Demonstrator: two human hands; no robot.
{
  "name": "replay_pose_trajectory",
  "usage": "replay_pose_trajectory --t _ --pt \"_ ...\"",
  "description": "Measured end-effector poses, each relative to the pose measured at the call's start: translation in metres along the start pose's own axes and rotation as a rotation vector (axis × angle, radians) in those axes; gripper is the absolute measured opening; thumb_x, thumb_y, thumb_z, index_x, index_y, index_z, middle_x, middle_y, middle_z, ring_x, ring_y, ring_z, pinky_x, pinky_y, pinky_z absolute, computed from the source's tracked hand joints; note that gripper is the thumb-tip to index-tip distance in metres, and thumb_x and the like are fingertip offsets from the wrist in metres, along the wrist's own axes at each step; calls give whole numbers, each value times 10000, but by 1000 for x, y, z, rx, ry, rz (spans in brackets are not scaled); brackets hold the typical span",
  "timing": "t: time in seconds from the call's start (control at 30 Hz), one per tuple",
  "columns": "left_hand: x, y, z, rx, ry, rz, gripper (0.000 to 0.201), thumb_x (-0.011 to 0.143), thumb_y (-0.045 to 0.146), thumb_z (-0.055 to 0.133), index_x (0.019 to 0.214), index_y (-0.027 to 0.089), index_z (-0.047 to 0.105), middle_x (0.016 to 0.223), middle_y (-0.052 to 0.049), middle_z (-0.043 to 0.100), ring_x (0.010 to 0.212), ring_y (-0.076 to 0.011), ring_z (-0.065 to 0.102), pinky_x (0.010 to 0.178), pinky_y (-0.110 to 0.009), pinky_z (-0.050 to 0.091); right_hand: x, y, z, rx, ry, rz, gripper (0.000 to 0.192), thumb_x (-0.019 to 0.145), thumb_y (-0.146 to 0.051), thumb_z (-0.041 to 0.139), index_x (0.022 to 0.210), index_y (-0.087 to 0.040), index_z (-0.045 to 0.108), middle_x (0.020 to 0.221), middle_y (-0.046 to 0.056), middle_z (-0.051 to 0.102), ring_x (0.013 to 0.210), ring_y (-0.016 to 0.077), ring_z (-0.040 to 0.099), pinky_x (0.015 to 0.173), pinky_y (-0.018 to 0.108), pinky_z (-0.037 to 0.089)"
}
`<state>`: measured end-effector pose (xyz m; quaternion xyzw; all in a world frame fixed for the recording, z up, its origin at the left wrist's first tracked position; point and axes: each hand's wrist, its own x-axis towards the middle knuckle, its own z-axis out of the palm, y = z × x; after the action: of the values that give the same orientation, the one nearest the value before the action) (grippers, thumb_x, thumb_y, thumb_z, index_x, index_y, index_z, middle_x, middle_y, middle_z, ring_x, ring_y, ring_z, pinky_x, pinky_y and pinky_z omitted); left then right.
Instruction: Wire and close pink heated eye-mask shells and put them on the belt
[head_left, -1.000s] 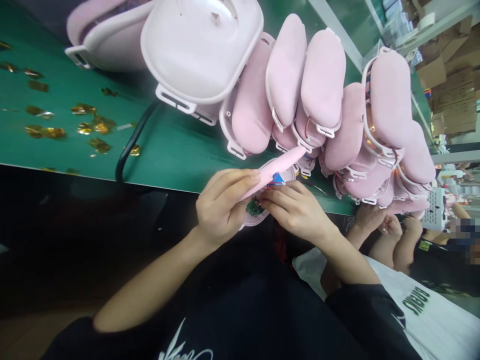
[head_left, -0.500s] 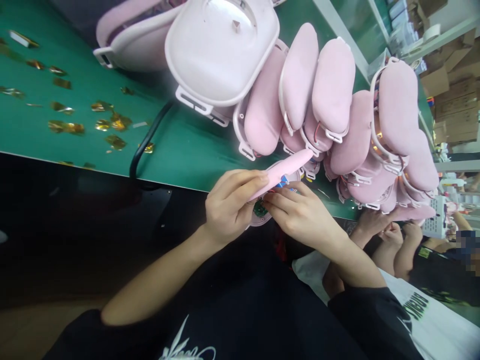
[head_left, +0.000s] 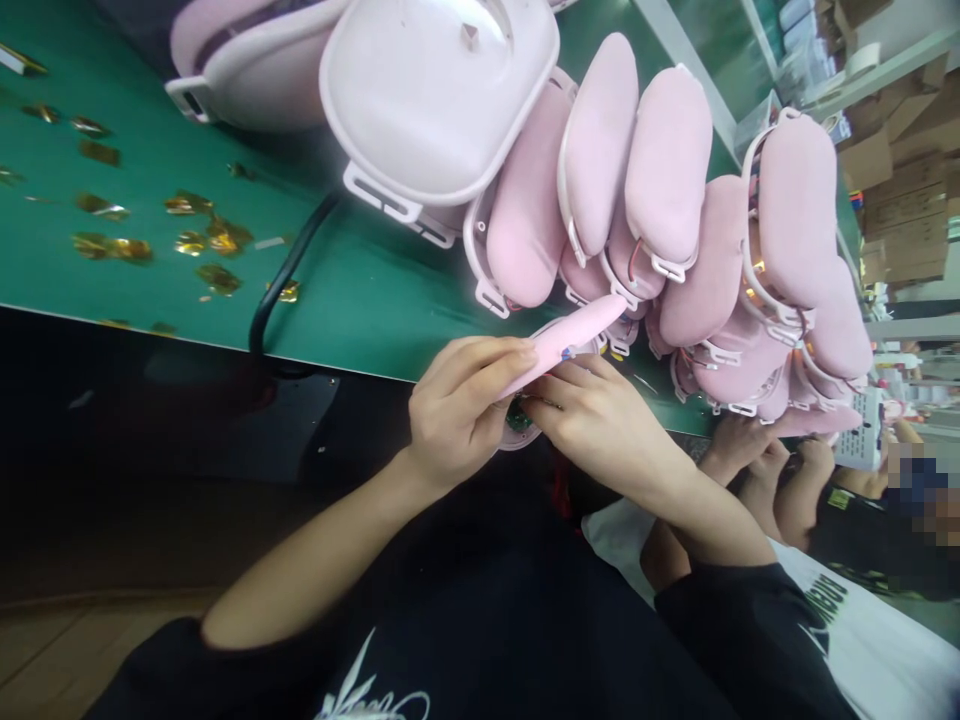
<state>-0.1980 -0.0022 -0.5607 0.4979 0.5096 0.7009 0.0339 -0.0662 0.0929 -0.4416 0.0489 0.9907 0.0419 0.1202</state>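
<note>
Dozens of pink padded shells (head_left: 667,160) lie heaped on our green bench (head_left: 150,280), close by for reach. Our left hand (head_left: 457,410) pinches a pink pad (head_left: 566,338) tilted up at the bench edge, baring a small circuit board (head_left: 517,415) where our right hand's (head_left: 600,420) fingers press down. No writing there is readable.

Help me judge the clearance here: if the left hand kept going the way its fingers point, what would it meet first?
Probably the right hand: the left hand, gripping the pink pad, points right and slightly up, and their fingertips nearly meet. Beyond lies the pile of pink pads, though depth is unclear.
</note>
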Motion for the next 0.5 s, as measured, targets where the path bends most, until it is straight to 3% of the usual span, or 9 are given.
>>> replay_pose_trajectory --t 0.13,0.33,0.43,0.5 --pt "0 2 2 -5 12 -15 314 1005 30 680 1280 174 732 1168 -124 821 1110 -225 786 956 -388 645 6 -4 -5 21 -54 52 102 1020 -124 720 954 -152 792 981 77 811 952 259 748 848 404 558" --pt "-3 3 2 -10 21 -28 365 997 15 683 1313 188 745 1209 -122 827 1126 -224 790 957 -380 651 14 -13 -6 16 -108 84 194 1054 -107 634 965 -132 804 930 103 806 913 270 764 816 412 583" --pt "-4 0 2 -15 29 -22 449 958 -29 700 1343 196 749 1227 -121 828 1127 -229 793 953 -378 654 -4 -3 -8 119 -17 16 124 1039 -132 688 970 -149 790 965 68 815 910 242 761 763 375 595" --pt "-5 -3 2 -16 32 -16 493 949 -33 710 1369 224 743 1224 -106 831 1109 -231 799 938 -385 661 -23 7 -8 311 166 -2 66 1035 -220 742 1036 -162 774 1034 53 823 915 208 762 771 343 614"
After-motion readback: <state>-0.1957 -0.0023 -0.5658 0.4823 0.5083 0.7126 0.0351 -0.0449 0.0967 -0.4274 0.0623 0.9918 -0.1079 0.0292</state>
